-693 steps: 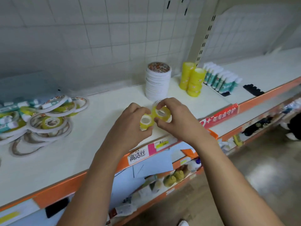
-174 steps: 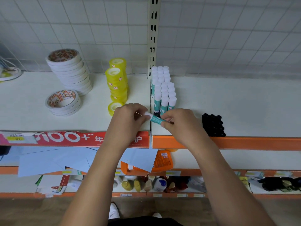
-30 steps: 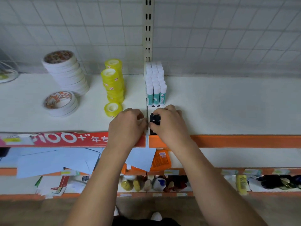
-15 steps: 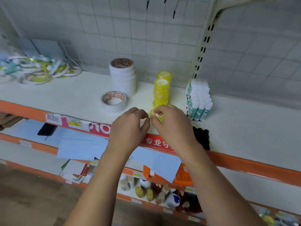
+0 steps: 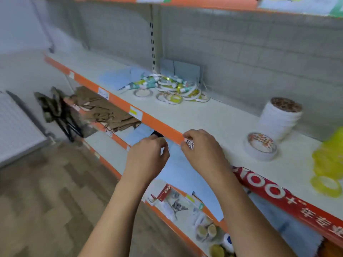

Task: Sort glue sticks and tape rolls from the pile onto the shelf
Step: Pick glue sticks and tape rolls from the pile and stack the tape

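My left hand (image 5: pixel 148 156) and right hand (image 5: pixel 202 153) curl loosely, empty. Left of the tape stack (image 5: pixel 278 121), the pile (image 5: pixel 172 88) awaits.

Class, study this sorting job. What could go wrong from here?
The pile tangles glue sticks with overlapping tape rings, so pulling one out may drag others along. The tall stack of white tape rolls might topple if bumped or built higher. The loose yellow roll lies near the front of the shelf and could be knocked off in passing.
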A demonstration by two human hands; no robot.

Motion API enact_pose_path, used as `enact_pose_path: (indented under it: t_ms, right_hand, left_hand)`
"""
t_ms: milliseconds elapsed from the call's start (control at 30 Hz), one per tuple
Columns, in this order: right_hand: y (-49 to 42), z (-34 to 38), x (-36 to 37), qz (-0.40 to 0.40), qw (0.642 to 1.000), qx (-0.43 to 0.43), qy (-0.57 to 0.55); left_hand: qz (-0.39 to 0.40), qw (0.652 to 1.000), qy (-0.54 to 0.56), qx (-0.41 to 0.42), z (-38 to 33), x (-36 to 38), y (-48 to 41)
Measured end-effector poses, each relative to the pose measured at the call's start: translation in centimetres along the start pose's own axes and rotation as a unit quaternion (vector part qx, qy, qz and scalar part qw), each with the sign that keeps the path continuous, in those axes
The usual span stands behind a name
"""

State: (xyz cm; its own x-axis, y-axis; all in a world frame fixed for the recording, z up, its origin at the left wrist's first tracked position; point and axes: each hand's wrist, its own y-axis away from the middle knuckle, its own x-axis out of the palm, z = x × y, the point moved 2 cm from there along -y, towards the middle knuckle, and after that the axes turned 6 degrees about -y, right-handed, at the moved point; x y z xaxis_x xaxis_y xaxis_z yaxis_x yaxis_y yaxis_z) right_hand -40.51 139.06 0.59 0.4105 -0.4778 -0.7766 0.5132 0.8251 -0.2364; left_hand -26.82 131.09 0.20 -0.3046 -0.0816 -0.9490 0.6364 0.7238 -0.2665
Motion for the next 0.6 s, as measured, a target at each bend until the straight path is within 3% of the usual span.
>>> enact_pose_path:
  t_ms: [200, 600]
  right_hand:
    - [-4.3, 4.5, 4.9, 0.028, 1.000, -0.002, -0.011]
    - [-15.4, 4.7, 9.0, 0.013, 1.000, -0.003, 0.004]
  left_hand:
    - [-0.005, 0.999, -0.032, -0.015, 7.4, -0.9, -3.4]
    - [-0.006, 1.000, 0.013, -0.008, 11.9, 2.6, -13.5]
